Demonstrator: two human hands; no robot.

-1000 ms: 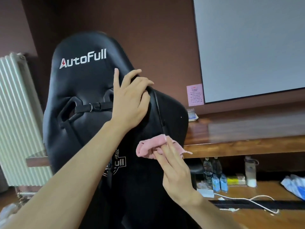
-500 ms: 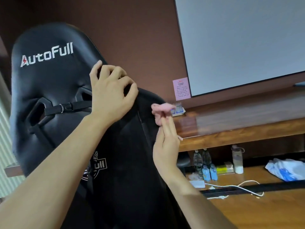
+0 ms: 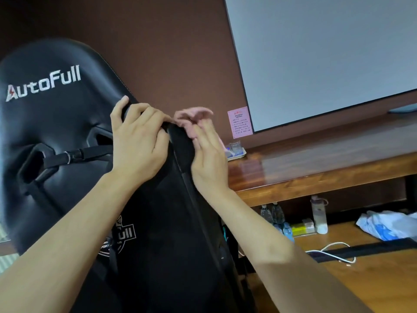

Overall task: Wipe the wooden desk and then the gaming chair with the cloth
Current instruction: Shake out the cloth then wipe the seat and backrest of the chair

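Two hands: left hand (image 3: 140, 141) and right hand (image 3: 208, 161) are both raised at the shoulder of the gaming chair (image 3: 56, 123), close together, with its side edge between them
Left hand: fingers curled over the chair's edge, thumb up against the near face, gripping the padding
Right hand: holds the cloth (image 3: 188, 117) bunched at its fingertips and pressed on the top of the chair's edge; the fingers are fairly straight and blur hides the exact grip
Cloth: pale pink, soft and crumpled into a small wad, smeared by motion; it sits on the chair's upper side edge, just right of the left hand's knuckles
Chair surface: black, smooth leather-like headrest with a dull sheen and white stitched "AutoFull" lettering; the lower back is matte and fabric-like, with a round emblem
Chair shape: tall rounded head, angular cut-outs below it, and a black strap (image 3: 76, 154) with a metal ring across them
Table (image 3: 316, 177): glossy brown wood with a thick rounded front edge, to the right of the chair and apart from the cloth
On the table: small tray with clear glasses (image 3: 235, 151) by the wall
Wall: dark brown, with a pale grey screen (image 3: 327, 53) and a pink notice (image 3: 240, 122)
Lower shelf: plastic bottles (image 3: 319, 215), a crumpled white bag (image 3: 388, 224) and a white cable (image 3: 334, 247)
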